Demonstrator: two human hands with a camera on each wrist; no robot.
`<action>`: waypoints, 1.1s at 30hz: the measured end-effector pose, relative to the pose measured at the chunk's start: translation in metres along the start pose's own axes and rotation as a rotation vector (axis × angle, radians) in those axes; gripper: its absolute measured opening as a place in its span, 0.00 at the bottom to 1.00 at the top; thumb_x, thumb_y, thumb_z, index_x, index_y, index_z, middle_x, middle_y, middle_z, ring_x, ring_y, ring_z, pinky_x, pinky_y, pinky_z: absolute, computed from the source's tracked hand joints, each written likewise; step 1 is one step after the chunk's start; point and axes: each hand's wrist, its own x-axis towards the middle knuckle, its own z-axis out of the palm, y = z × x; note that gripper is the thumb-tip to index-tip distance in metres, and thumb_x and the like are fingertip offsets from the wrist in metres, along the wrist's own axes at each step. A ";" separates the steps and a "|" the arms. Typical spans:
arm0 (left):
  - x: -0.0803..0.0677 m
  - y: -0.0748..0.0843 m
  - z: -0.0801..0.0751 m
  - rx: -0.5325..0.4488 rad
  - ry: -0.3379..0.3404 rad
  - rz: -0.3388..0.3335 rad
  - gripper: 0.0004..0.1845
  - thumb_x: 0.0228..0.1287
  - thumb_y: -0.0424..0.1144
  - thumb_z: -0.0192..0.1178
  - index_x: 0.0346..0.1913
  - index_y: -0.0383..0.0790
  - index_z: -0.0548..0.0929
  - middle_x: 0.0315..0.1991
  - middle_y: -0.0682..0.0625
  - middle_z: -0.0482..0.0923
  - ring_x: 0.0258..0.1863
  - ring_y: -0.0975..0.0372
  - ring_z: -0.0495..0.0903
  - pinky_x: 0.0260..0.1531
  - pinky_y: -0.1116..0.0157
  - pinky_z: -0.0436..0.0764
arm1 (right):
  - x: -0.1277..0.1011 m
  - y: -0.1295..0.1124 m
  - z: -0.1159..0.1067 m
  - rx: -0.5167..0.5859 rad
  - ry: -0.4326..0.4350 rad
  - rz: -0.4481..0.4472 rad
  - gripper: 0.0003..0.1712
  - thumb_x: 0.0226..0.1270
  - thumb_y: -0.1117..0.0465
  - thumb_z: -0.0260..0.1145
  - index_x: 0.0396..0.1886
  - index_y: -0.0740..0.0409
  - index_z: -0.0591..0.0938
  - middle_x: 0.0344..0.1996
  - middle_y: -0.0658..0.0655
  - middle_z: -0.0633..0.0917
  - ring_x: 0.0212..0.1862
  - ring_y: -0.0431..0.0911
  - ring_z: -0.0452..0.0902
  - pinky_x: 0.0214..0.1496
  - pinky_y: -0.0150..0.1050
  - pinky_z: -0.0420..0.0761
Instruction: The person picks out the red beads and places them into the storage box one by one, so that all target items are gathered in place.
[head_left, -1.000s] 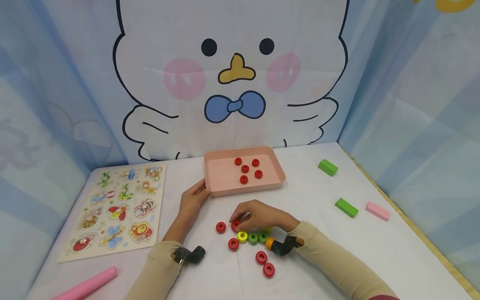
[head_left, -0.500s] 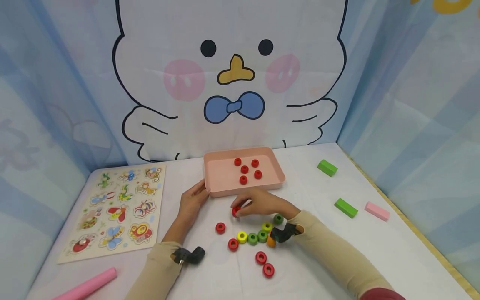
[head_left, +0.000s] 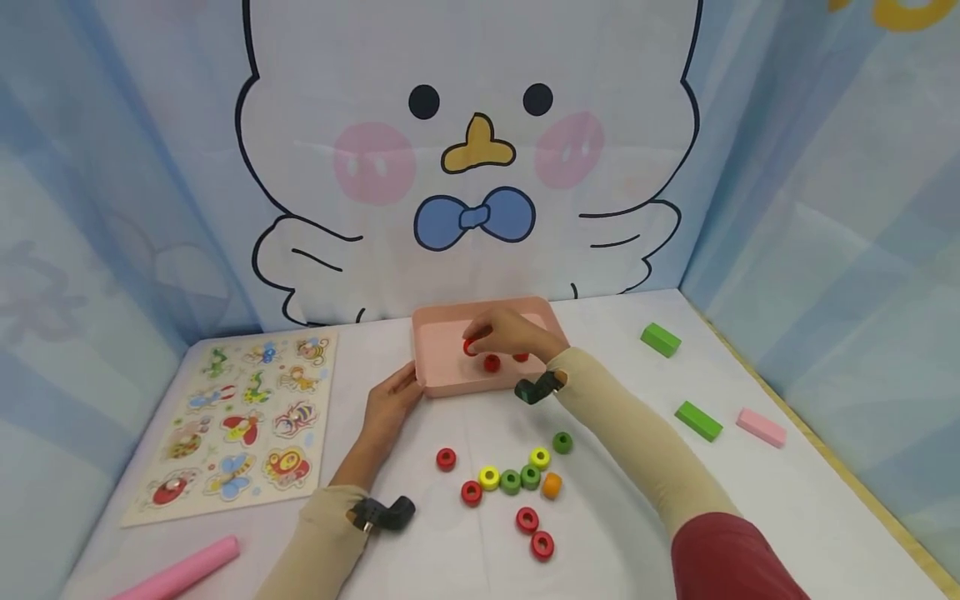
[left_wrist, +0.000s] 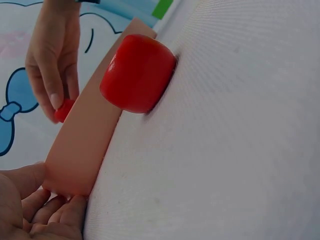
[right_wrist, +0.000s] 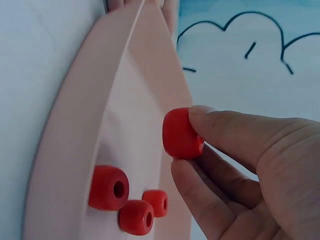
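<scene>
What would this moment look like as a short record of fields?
Right hand: pinches a red bead over the pink tray
Left hand: holds the tray's near left corner
In tray: at least three more red beads
Outside tray: four red beads, two yellow beads, three green beads, one orange bead
Left side: insect puzzle board, pink rod
Right side: two green blocks, one pink block

Red bead (right_wrist: 177, 134) pinched in R hand (head_left: 510, 332), over pink tray (head_left: 437, 354) w/ red beads (right_wrist: 132, 217) inside
</scene>
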 end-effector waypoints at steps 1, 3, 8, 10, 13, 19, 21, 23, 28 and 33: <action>0.000 0.000 0.000 -0.001 0.001 -0.003 0.28 0.68 0.32 0.60 0.70 0.35 0.70 0.67 0.43 0.70 0.66 0.58 0.69 0.61 0.67 0.72 | 0.005 0.002 0.001 0.007 -0.001 0.024 0.15 0.68 0.58 0.68 0.53 0.54 0.85 0.43 0.49 0.84 0.42 0.48 0.79 0.45 0.36 0.82; 0.000 0.000 -0.001 -0.018 -0.004 -0.005 0.28 0.68 0.32 0.60 0.70 0.34 0.69 0.68 0.42 0.69 0.66 0.57 0.69 0.61 0.67 0.72 | 0.014 0.003 0.002 0.026 -0.003 0.071 0.15 0.68 0.59 0.67 0.53 0.54 0.85 0.43 0.50 0.83 0.43 0.49 0.79 0.48 0.36 0.81; 0.001 -0.002 0.002 -0.041 -0.018 0.003 0.28 0.68 0.31 0.60 0.70 0.34 0.69 0.68 0.42 0.68 0.66 0.57 0.68 0.60 0.67 0.73 | 0.025 0.010 0.006 0.075 0.010 0.159 0.16 0.67 0.60 0.68 0.54 0.55 0.84 0.43 0.52 0.83 0.43 0.51 0.78 0.47 0.40 0.82; 0.001 -0.002 0.002 -0.038 -0.017 0.005 0.28 0.68 0.31 0.60 0.70 0.35 0.69 0.68 0.43 0.69 0.66 0.58 0.69 0.60 0.68 0.73 | 0.028 0.012 0.008 0.084 0.018 0.180 0.17 0.66 0.60 0.68 0.54 0.55 0.84 0.42 0.52 0.83 0.43 0.51 0.78 0.46 0.40 0.82; 0.001 -0.002 0.002 -0.021 -0.008 -0.003 0.28 0.68 0.32 0.61 0.70 0.37 0.70 0.68 0.45 0.69 0.65 0.60 0.69 0.59 0.69 0.73 | 0.031 0.015 0.011 0.087 0.029 0.191 0.17 0.66 0.59 0.69 0.54 0.54 0.84 0.42 0.52 0.83 0.42 0.50 0.77 0.45 0.39 0.81; 0.001 -0.002 -0.001 -0.015 -0.004 0.003 0.28 0.68 0.32 0.60 0.70 0.35 0.70 0.68 0.43 0.69 0.65 0.59 0.69 0.60 0.68 0.73 | 0.038 0.018 0.013 0.111 0.020 0.208 0.17 0.67 0.59 0.68 0.54 0.54 0.83 0.44 0.53 0.82 0.43 0.50 0.77 0.46 0.38 0.81; 0.001 -0.002 -0.001 -0.017 -0.005 0.008 0.28 0.68 0.31 0.60 0.70 0.35 0.70 0.68 0.42 0.69 0.66 0.58 0.69 0.60 0.67 0.73 | 0.039 0.019 0.013 0.113 0.017 0.213 0.17 0.67 0.59 0.68 0.54 0.54 0.83 0.44 0.53 0.82 0.43 0.50 0.77 0.46 0.38 0.81; 0.000 -0.001 -0.002 -0.020 -0.003 0.008 0.28 0.68 0.31 0.60 0.70 0.34 0.70 0.67 0.42 0.70 0.66 0.58 0.69 0.60 0.68 0.73 | 0.041 0.019 0.014 0.109 0.016 0.210 0.17 0.67 0.59 0.68 0.55 0.54 0.83 0.45 0.53 0.82 0.43 0.50 0.77 0.46 0.38 0.81; -0.001 0.000 -0.002 -0.015 -0.008 0.006 0.28 0.68 0.31 0.60 0.70 0.34 0.69 0.68 0.42 0.69 0.66 0.58 0.69 0.59 0.69 0.73 | 0.044 0.021 0.017 0.078 0.022 0.186 0.15 0.66 0.59 0.69 0.51 0.55 0.85 0.42 0.53 0.83 0.44 0.50 0.76 0.47 0.39 0.81; 0.000 0.000 -0.001 0.012 0.002 -0.013 0.28 0.68 0.33 0.61 0.70 0.38 0.71 0.67 0.46 0.70 0.65 0.60 0.70 0.59 0.69 0.73 | 0.047 0.022 0.020 0.045 0.016 0.181 0.16 0.65 0.58 0.70 0.51 0.54 0.85 0.44 0.51 0.83 0.45 0.49 0.76 0.50 0.41 0.79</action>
